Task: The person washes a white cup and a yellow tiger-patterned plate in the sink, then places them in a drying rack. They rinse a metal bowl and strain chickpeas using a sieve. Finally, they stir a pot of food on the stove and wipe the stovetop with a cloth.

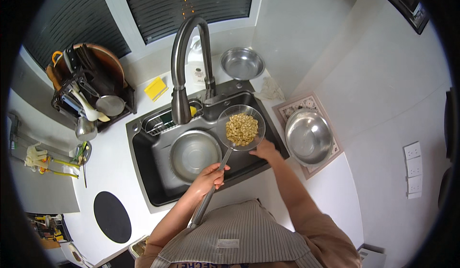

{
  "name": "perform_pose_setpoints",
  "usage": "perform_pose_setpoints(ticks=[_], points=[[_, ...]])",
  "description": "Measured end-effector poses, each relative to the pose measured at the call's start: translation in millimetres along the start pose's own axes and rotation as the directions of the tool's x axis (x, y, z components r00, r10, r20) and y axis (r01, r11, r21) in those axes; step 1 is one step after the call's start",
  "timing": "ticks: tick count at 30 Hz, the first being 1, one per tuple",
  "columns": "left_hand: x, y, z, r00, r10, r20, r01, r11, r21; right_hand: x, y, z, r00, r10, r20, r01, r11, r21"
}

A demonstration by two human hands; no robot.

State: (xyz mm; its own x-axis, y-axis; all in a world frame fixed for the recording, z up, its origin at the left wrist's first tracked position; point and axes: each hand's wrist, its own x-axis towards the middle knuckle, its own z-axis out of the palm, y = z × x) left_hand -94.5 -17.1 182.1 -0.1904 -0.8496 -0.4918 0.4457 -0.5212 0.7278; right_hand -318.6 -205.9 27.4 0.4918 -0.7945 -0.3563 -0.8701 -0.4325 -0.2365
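My left hand [210, 178] is closed around the grey handle of a wire-mesh skimmer [222, 133], whose round basket is over the right part of the sink. Pale yellow beans or seeds [241, 129] are heaped in the basket. My right hand [266, 150] is at the basket's lower right rim, slightly blurred; its fingers are partly hidden, so I cannot tell whether it grips the rim. A metal bowl [195, 156], seemingly with water in it, stands in the dark sink [147, 181] left of the skimmer.
The tall faucet [178, 59] arches over the sink. To the right, a steel bowl [309, 136] rests on a patterned mat [287, 108]. Behind are another steel bowl [242, 63], a cloth [271, 89] and a white pump bottle [196, 65]. A utensil rack [90, 88] stands left.
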Motion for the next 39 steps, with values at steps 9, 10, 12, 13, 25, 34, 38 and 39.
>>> perform_pose_setpoints(ticks=[9,10,12,13,25,34,38,39], points=[[203,66,51,0.972,0.210,-0.102,-0.231,0.931,-0.282,-17,-33,-3,0.953,0.074,-0.294,0.092,0.853,0.513],[229,74,55,0.969,0.214,-0.122,-0.242,0.920,-0.309,-20,-32,-1,0.957,0.044,-0.288,0.107,0.865,0.490],[280,87,51,0.959,0.227,-0.171,-0.273,0.902,-0.334,-26,-39,-12,0.974,0.015,-0.225,0.105,0.852,0.513],[305,91,47,0.953,0.233,-0.193,-0.287,0.898,-0.332,-30,-44,-20,0.985,0.021,-0.169,0.078,0.827,0.557],[446,89,48,0.943,0.146,-0.297,-0.212,0.957,-0.200,-18,-25,-1,0.998,0.065,-0.003,-0.041,0.668,0.743],[376,69,40,0.852,0.421,-0.310,-0.349,0.900,0.262,16,-18,36,0.933,-0.105,-0.344,0.076,0.992,-0.097],[225,1,-5,0.911,0.374,-0.172,-0.380,0.925,-0.001,55,-18,-25,0.985,0.023,-0.172,0.038,0.939,0.343],[189,-20,-19,0.926,0.327,-0.188,-0.312,0.944,0.104,61,-19,-48,0.979,0.103,-0.178,-0.026,0.921,0.389]])
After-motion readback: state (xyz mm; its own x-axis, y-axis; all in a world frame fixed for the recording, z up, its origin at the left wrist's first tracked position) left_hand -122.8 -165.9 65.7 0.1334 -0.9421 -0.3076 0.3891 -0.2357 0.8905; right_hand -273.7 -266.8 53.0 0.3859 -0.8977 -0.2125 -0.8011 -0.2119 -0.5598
